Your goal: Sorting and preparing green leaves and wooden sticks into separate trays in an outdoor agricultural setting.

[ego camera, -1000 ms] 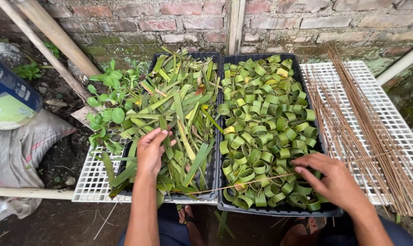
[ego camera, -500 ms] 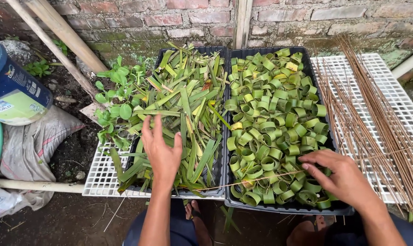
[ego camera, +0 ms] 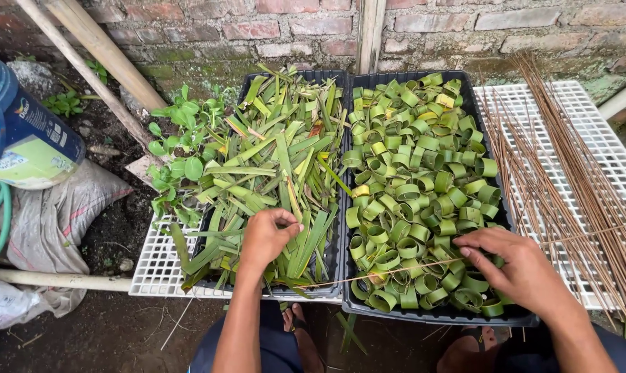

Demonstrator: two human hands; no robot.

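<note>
Head view: left hand (ego camera: 266,238) at lower centre, over the left tray (ego camera: 335,271), fingers curled together and pinching a leaf strip (ego camera: 293,204) from the loose pile. Right hand (ego camera: 521,268) at lower right, resting on the leaf rings (ego camera: 415,166) in the right tray (ego camera: 445,316), fingers pressed together and bent down; a thin stick (ego camera: 389,272) running from under them toward the left tray. Whether pinched, cannot tell. Strips: light, flat, flexible, probably easy to crease or split lengthwise; best taken near one end, between thumb and forefinger. Sticks (ego camera: 568,179): stiff, thin, likely brittle. White grid (ego camera: 154,266) beneath both trays; brick wall (ego camera: 271,31) along the top.
</note>
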